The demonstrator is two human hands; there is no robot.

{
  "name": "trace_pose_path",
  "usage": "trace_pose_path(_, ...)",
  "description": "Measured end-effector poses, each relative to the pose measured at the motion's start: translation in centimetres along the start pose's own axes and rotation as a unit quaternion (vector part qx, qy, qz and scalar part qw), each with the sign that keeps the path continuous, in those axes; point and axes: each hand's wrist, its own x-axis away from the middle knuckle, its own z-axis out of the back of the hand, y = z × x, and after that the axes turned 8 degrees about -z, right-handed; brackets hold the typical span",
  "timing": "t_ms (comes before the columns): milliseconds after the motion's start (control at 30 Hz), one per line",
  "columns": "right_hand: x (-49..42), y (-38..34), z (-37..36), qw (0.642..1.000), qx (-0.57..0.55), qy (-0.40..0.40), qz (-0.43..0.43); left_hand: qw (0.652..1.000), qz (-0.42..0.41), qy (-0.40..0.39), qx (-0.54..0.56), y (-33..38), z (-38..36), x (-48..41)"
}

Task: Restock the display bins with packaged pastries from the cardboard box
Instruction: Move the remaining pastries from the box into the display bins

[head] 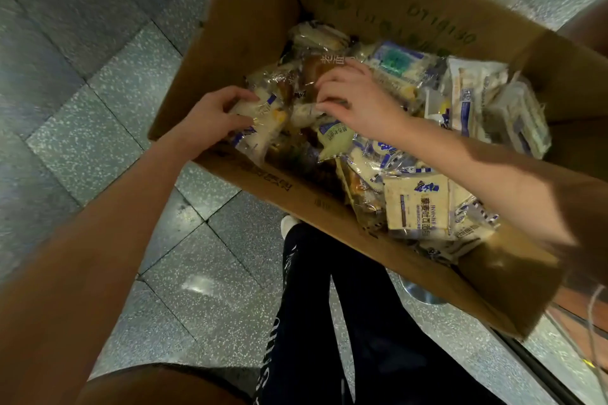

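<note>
An open cardboard box (263,10) fills the upper middle of the head view, tilted, with several packaged pastries in clear and white-blue wrappers piled inside. My left hand (210,117) reaches over the box's near-left wall and grips a pale pastry pack (263,122) with blue print. My right hand (358,99) hovers over the centre of the pile, fingers curled down, pinching the wrapper of a small pack (304,112). A flat cream pack (416,205) with blue text lies near the front right corner.
The box's near wall (296,197) and a folded-out flap (503,283) stand between my body and the contents. Speckled grey floor tiles (108,128) surround it. My legs in dark trousers (329,306) are below. A cable (592,322) hangs at the right edge.
</note>
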Motion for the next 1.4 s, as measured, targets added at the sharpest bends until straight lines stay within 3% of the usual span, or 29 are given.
trace_pose_path(167,0.9,-4.5,3.5,0.988,-0.106,0.025,-0.108,0.998,-0.038,0.021,0.04,2.5,2.2,3.9)
trace_pose_path(367,2.1,-10.1,7.8,0.972,-0.168,0.092,-0.137,0.993,-0.082,0.042,0.072,4.9,6.3,9.6)
trace_pose_path(467,2.6,-13.9,9.6,0.971,-0.184,0.086,-0.128,0.99,-0.1,0.067,0.072,5.9,8.5,12.8)
trace_pose_path(733,2.0,-26.4,13.1,0.989,-0.144,-0.031,0.013,0.979,-0.13,0.142,0.073,6.9,13.7,23.2)
trace_pose_path(1000,1.0,-38.4,12.7,0.977,-0.077,-0.151,0.129,0.956,-0.152,0.237,0.088,6.5,14.8,33.3)
trace_pose_path(1300,3.6,-49.0,9.2,0.908,0.019,-0.317,0.272,0.904,-0.088,0.399,0.128,3.7,11.4,44.3)
trace_pose_path(1400,5.5,-51.7,6.5,0.886,0.007,-0.348,0.305,0.865,-0.065,0.475,0.151,2.1,9.1,47.9)
